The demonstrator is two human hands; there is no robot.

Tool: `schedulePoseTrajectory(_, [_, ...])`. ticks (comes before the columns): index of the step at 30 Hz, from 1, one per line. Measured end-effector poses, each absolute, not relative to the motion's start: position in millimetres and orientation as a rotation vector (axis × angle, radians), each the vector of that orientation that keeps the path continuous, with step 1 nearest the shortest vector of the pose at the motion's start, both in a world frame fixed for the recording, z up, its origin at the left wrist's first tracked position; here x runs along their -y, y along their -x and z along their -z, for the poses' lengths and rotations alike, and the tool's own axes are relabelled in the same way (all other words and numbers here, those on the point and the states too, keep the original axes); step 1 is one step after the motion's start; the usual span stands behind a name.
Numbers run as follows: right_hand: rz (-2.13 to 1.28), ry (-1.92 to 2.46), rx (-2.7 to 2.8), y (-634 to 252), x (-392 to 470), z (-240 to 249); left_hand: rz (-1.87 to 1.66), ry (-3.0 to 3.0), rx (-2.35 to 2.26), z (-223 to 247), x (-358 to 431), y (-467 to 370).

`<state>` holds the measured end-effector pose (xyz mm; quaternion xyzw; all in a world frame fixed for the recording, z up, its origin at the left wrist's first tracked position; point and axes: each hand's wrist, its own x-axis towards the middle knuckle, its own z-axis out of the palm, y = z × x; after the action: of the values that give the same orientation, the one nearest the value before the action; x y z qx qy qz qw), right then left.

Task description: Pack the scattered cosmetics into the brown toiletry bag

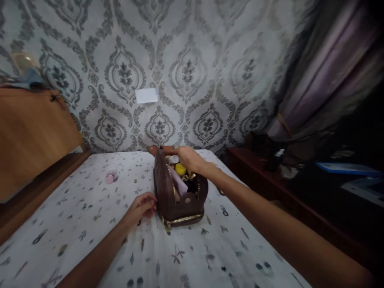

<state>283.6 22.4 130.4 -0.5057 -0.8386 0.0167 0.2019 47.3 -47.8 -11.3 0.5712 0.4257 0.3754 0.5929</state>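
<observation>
A dark brown handbag (181,212) stands unzipped on the bed, its gold-toothed zip parted. Inside show a lilac flat item (178,182), a yellow round-topped item (180,169) and a white cap-like item (173,160). My right hand (189,158) reaches over the bag's far end, with fingers bent down and their tips hidden; what they grip, I cannot make out. Tan leather pieces (167,149) lie by that end. My left hand (145,204) rests beside the bag's left side, fingers loosely curled and apart, holding nothing; whether it touches the bag is unclear.
A small pink item (110,177) lies on the patterned white bedsheet (90,240) to the left. A wooden panel (36,136) stands at the left. On the right are a dark red ledge (249,164) with dark objects and a purple curtain (318,76). Patterned wallpaper (189,72) closes the back.
</observation>
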Motion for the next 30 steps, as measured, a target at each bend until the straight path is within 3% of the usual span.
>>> schedulePoseTrajectory(7, [0.192,1.028,2.012,-263.4,48.5,-121.0,-1.123,-1.675,-1.717,-5.8,4.3,18.0])
schedulePoseTrajectory(11, [0.052,0.717,2.079,-230.0,94.8,-94.3,-1.138,-1.698,-2.118,-13.8,-8.8,51.4])
schedulePoseTrajectory(15, [-0.058,0.699,2.408,-193.4,114.5,-60.7,-0.990,-1.679,-2.333,-9.3,-20.4,61.9])
schedulePoseTrajectory(22, [-0.309,0.873,2.459,-165.3,107.2,-1.1,-0.853,-1.731,-2.371,3.3,-34.1,68.2])
schedulePoseTrajectory(30, [-0.358,0.882,2.403,-166.9,107.0,22.1,-1.239,-1.507,-2.148,3.8,-35.1,82.7])
